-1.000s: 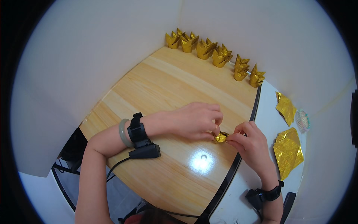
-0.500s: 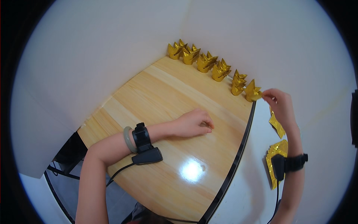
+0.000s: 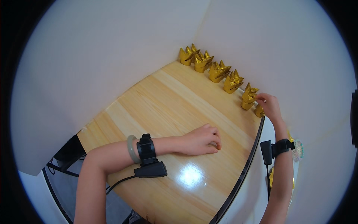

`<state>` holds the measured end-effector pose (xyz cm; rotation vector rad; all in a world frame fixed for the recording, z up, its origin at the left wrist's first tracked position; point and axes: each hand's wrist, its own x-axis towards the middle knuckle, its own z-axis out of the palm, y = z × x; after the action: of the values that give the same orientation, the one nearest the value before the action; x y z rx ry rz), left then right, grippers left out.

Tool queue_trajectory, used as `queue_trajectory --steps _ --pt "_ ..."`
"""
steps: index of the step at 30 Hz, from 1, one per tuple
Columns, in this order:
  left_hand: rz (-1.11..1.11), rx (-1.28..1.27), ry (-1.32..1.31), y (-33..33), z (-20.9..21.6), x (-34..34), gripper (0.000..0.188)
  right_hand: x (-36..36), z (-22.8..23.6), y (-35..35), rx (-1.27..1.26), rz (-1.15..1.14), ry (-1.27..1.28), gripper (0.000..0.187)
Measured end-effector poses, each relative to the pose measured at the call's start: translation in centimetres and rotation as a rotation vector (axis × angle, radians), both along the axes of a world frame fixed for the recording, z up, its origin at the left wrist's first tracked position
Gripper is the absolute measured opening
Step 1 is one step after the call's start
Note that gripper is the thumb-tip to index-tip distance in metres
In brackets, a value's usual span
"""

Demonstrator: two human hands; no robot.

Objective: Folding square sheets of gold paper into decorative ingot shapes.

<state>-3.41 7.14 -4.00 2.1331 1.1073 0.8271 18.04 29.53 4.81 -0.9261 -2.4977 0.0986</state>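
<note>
A row of folded gold foil paper pieces with pointed, crown-like tops stands along the far right edge of the wooden table (image 3: 160,97). My right hand (image 3: 269,105) is at the near end of that row. Its thumb and fingertips pinch a tip of the second-nearest folded gold paper piece (image 3: 247,101), which stands upright. Partly behind this hand is the nearest folded gold paper piece (image 3: 259,111). My left hand (image 3: 199,141) rests on the tabletop, fingers loosely bent and a little apart, with nothing visible in them.
On a white surface (image 3: 242,196) right of the table's dark edge lie gold sheets (image 3: 271,179), mostly hidden by my right forearm. A clear beaded item (image 3: 298,150) sits beside that forearm. Pale walls (image 3: 130,48) border the table's far sides.
My right hand has moved from the nearest gold paper piece to the second-nearest. The view has shifted, so the row appears lower and further right. My left hand stays on the tabletop.
</note>
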Motion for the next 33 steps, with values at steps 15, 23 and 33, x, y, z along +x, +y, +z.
queue_trajectory --steps 15,23,33 --pt "0.033 -0.032 -0.118 0.8 0.1 -0.1 0.020 -0.1 0.5 -0.7 -0.074 -0.095 0.297 0.013" --pt "0.360 -0.069 -0.093 8.4 2.2 0.8 0.047 0.6 1.0 -1.7 0.031 -0.036 0.230 0.013" --pt "0.840 -0.083 0.084 17.4 1.2 6.3 0.058 2.9 1.3 -1.9 0.025 -0.070 0.293 0.014"
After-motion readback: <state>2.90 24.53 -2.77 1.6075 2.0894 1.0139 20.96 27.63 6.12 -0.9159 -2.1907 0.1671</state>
